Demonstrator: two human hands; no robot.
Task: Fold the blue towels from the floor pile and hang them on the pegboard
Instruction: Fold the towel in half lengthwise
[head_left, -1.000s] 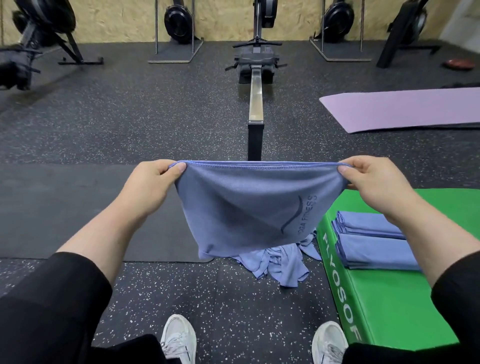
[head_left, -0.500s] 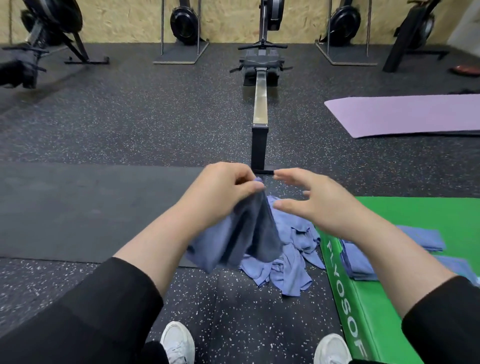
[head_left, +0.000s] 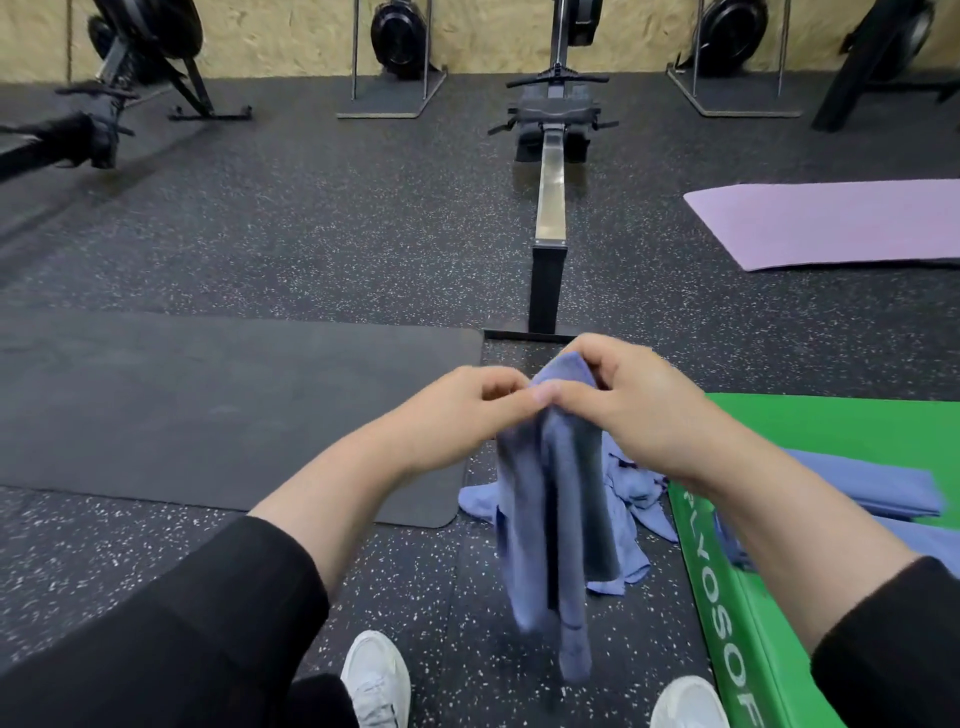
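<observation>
Two hands meet at the top edge of one blue towel, held in the air just left of the green mat. Left hand: fingers curled, thumb and fingertips pinching the gathered edge. Right hand: fingers curled over the same edge, pinching it too. Towel hangs below them in long limp folds, lower end blurred. Floor pile of unfolded blue towels lies on the speckled floor against the mat's left side, behind the hanging one. Folded towels rest on the mat. Pegboard not in view. Judgement: cloth is light, soft, no stiffness; it will sag and slide unless taken at corners or hem, edges matched before each fold
</observation>
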